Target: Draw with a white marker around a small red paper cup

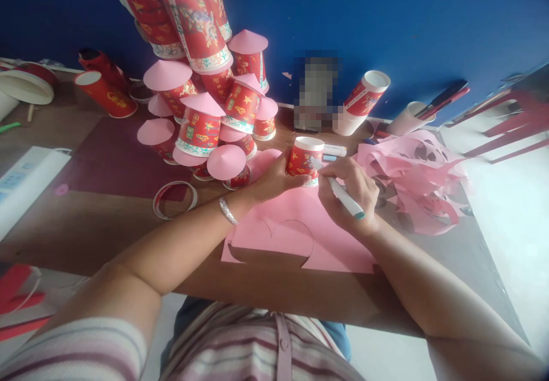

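Observation:
My left hand (274, 179) is wrapped round a red patterned paper cup (303, 159) that stands upside down on a pink paper sheet (295, 235). My right hand (349, 192) pinches a white marker with a teal end (341, 195), its tip against the cup's base edge. The pink sheet has round pieces cut out along its near edge. A silver bracelet (227, 210) sits on my left wrist.
A stack of red cups topped with pink paper cones (206, 83) rises at the back left. Pink paper offcuts (412, 181) are heaped to the right. Loose cups (364, 98) lie by the blue wall. A cut cup ring (174, 199) and a white power strip (26, 181) lie to the left.

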Available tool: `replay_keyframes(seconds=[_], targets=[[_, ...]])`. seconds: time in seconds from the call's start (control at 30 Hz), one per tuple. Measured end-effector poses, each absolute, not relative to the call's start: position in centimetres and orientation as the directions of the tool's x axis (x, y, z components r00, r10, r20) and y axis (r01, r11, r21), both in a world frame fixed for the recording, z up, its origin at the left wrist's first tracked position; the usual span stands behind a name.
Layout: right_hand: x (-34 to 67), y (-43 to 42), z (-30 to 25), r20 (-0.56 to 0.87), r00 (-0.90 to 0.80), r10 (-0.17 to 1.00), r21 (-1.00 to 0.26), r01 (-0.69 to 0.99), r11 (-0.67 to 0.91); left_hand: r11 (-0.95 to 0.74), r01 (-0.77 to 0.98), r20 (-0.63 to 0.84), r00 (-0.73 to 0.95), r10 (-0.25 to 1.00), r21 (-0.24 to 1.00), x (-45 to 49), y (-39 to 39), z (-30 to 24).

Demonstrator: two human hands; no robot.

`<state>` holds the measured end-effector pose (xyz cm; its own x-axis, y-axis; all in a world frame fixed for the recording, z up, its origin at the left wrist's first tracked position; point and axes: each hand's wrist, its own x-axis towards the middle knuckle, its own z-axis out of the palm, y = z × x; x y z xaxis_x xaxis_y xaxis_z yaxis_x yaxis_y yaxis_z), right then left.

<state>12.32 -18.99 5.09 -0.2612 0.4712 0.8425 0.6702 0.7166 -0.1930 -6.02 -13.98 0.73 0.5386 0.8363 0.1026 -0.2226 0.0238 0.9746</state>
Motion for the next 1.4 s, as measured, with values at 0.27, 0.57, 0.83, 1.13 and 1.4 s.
replay_keyframes(seconds=[0.27,0.57,0.83,1.13,1.4], targets=[[12.47,-18.88,4.88,0.827,-0.246,0.506,-0.212,0.697,0.685,0.021,-0.190,0.082,0.517,0.852,0.982,-5.96,-14.13,0.80],[12.32,-18.83,4.67,0.827,-0.259,0.499,-0.212,0.679,0.703,0.014,-0.234,0.114,0.527,0.842,0.972,-5.80,-14.04,0.75],[12.06,-19.04,4.47,0.816,-0.278,0.507,-0.195,0.692,0.695,-0.012,-0.204,0.120,0.528,0.841,0.979,-5.84,-14.00,0.83],[12.05,-19.20,4.63,0.792,-0.309,0.526,-0.215,0.665,0.715,-0.021,-0.226,0.141,0.527,0.838,0.974,-5.77,-13.87,0.55],[12.39,-19.26,4.80,0.814,-0.225,0.536,-0.286,0.648,0.706,0.115,-0.345,0.105,0.557,0.824,0.931,-6.07,-13.56,0.35]])
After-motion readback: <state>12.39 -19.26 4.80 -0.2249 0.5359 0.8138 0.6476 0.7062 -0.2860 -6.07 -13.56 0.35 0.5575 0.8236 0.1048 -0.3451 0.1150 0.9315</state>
